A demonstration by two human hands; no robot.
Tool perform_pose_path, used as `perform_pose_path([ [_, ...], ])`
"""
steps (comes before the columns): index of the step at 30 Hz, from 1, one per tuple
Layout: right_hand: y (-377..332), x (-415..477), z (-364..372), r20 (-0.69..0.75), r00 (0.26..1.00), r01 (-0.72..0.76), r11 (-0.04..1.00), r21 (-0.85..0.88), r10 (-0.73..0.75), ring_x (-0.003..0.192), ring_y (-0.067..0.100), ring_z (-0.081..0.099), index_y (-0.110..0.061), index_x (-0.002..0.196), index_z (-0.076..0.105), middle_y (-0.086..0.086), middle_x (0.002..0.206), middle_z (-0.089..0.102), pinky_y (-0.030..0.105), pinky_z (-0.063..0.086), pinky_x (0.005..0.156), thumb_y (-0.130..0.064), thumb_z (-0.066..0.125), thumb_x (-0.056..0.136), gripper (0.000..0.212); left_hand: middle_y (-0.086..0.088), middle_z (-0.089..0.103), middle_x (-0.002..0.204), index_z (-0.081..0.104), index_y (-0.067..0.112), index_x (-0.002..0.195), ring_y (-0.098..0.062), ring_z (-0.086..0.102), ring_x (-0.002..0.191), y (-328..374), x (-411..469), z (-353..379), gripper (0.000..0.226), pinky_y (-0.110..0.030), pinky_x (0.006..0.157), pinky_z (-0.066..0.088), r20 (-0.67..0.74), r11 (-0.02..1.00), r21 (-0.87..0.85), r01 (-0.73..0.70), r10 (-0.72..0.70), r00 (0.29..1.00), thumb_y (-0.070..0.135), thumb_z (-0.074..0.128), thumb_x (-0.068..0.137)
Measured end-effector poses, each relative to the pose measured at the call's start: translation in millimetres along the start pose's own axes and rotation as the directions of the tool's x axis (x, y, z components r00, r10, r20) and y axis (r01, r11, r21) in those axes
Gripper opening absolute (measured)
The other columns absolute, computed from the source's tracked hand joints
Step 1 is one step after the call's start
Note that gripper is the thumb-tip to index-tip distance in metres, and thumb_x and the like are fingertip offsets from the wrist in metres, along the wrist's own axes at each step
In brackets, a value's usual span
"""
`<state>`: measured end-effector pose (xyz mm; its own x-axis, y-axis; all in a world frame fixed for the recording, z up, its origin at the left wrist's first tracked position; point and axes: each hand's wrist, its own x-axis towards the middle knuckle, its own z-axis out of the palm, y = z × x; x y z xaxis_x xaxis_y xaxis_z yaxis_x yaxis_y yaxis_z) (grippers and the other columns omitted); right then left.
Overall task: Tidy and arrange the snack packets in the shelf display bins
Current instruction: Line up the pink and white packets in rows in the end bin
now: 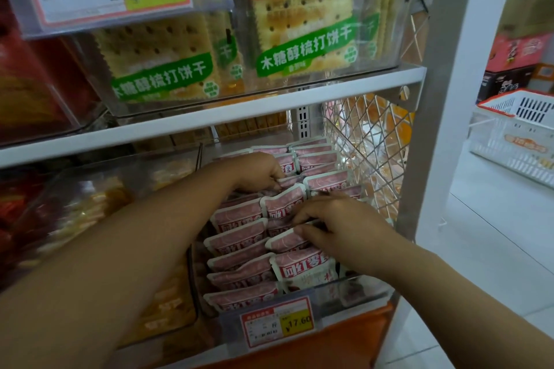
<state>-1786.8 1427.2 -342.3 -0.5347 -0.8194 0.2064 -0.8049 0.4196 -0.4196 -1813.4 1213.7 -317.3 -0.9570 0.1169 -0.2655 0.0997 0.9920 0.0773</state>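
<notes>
Left hand [260, 172] is pinching a packet [292, 181] at the back — right hand [338, 219] is pinching another packet [286, 242] mid-bin [353, 293] (tag [277, 322] reading 17.60), mesh [368, 135] crowding the right edge.

Both arms reach fwd, L hand [263, 172] fingers curled in grip, R hand [338, 222] pinching

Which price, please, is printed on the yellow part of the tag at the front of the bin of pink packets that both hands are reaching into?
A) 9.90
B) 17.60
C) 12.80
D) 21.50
B: the price tag clipped just in front of the pink packets reads 17.60 on its yellow patch.
</notes>
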Motion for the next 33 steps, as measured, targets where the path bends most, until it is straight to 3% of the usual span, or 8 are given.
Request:
perform_pose_path([
  [5,-2,0,-1,-0.007,1.0,-0.014,1.0,0.017,0.014,0.102,0.009,0.05,-0.032,0.106,0.066,-0.015,0.111,0.063,0.03,0.046,0.081,-0.038,0.049,0.093,0.021,-0.008,0.056,0.077,0.061,0.001,0.084,-0.021,0.049,0.075,3,5,-6,0.015,-0.027,0.065,0.032,0.033,0.999,0.039,0.023,-0.025,0.999,0.014,0.057,0.091],
  [9,0,0,2,0.003,1.0,-0.008,1.0,0.0,0.008,0.11,0.013,0.047,-0.03,0.107,0.066,-0.016,0.118,0.061,0.032,0.046,0.086,-0.038,0.047,0.094,0.024,-0.016,0.063,0.082,0.066,-0.001,0.082,-0.027,0.054,0.073,2,-8,-2,0.02,-0.032,0.066,0.037,-0.12,0.997,-0.068,0.023,-0.031,0.992,0.017,0.061,0.09],
  [16,1,1,3,-0.016,1.0,-0.011,1.0,0.021,0.011,0.109,0.013,0.048,-0.03,0.105,0.066,-0.016,0.116,0.062,0.032,0.047,0.086,-0.038,0.049,0.093,0.022,-0.003,0.041,0.056,0.045,0.018,0.055,-0.02,0.039,0.054,-3,-16,4,0.036,-0.031,0.058,0.034,-0.185,0.978,0.135,0.157,-0.131,0.974,0.024,0.057,0.089],
  [20,1,0,3,-0.028,1.0,0.001,1.0,0.027,0.0,0.107,0.013,0.05,-0.031,0.104,0.066,-0.016,0.116,0.062,0.033,0.047,0.085,-0.039,0.049,0.093,0.022,-0.004,0.036,0.056,0.042,0.015,0.054,-0.019,0.034,0.053,0,-20,3,0.041,-0.031,0.057,0.029,-0.16,0.98,0.044,0.194,-0.185,0.97,0.025,0.057,0.091],
  [24,-2,-6,-1,-0.075,0.997,0.036,0.995,0.098,-0.029,0.095,0.006,0.054,-0.029,0.099,0.067,-0.015,0.105,0.063,0.032,0.049,0.08,-0.038,0.054,0.09,0.018,0.0,0.051,0.074,0.06,0.023,0.073,-0.016,0.048,0.068,17,-30,-5,0.019,-0.035,0.07,0.046,-0.408,0.974,-0.209,0.085,-0.166,0.898,0.019,0.054,0.09],
  [26,-3,-12,-6,-0.127,0.991,0.054,0.993,0.105,-0.04,0.087,0.002,0.055,-0.028,0.097,0.067,-0.015,0.1,0.063,0.023,0.048,0.075,-0.036,0.058,0.089,0.015,0.004,0.063,0.096,0.069,0.022,0.103,-0.011,0.056,0.087,42,-35,-10,0.018,-0.025,0.078,0.044,-0.483,0.948,-0.318,-0.019,-0.145,0.863,0.024,0.053,0.095],
  [29,-3,-27,-18,-0.178,0.983,0.057,0.992,0.113,-0.036,0.08,0.001,0.055,-0.026,0.094,0.068,-0.015,0.091,0.062,0.019,0.046,0.07,-0.031,0.062,0.087,0.011,-0.005,0.061,0.123,0.061,0.012,0.12,-0.019,0.056,0.111,69,-28,-5,0.03,-0.026,0.093,0.041,-0.32,0.963,-0.25,-0.098,0.014,0.947,0.027,0.048,0.098],
  [33,3,-49,-30,-0.189,0.982,0.032,0.996,0.083,-0.015,0.091,0.007,0.059,-0.023,0.097,0.07,-0.009,0.1,0.067,0.024,0.051,0.077,-0.02,0.066,0.084,0.014,-0.01,0.063,0.104,0.067,0.011,0.101,-0.026,0.057,0.096,72,-17,16,0.021,-0.04,0.087,0.047,-0.188,0.99,-0.107,-0.088,0.067,0.98,0.018,0.048,0.096],
])
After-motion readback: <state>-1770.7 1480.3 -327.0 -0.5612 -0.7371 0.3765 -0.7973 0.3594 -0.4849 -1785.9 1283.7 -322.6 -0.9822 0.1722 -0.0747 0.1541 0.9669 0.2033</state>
